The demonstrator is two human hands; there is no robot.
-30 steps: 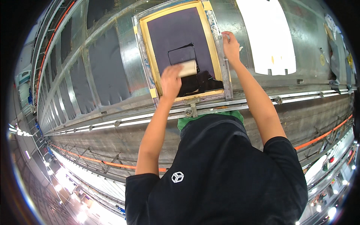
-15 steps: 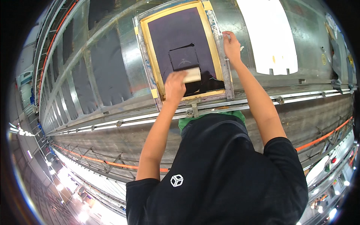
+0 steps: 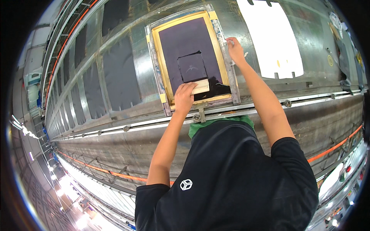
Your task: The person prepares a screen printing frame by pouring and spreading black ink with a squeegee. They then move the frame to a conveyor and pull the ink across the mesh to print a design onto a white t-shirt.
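Observation:
A printing screen frame (image 3: 235, 85) lies on the long table before me, its dark purple mesh (image 3: 185, 36) bordered with yellow tape. My left hand (image 3: 184, 97) grips a pale wooden squeegee (image 3: 201, 87) from its left end. The squeegee rests across the near part of the mesh, just below a square outline with a small faint mark inside. Wet black ink (image 3: 219, 89) pools at the near right corner of the screen. My right hand (image 3: 236, 51) is at the frame's right side bar, its fingers bent and pinched on the edge.
A white panel (image 3: 273, 42) with notched ends lies to the right. Several dark fabric pieces (image 3: 115, 73) lie flat along the table to the left. A metal rail (image 3: 154, 120) with clamps runs along the near edge, and a bracket (image 3: 200, 111) meets the frame there.
My left hand has drawn the squeegee slightly nearer to me, baring more of the square outline. My right hand stays at the frame's right side. The whole view has shifted a little.

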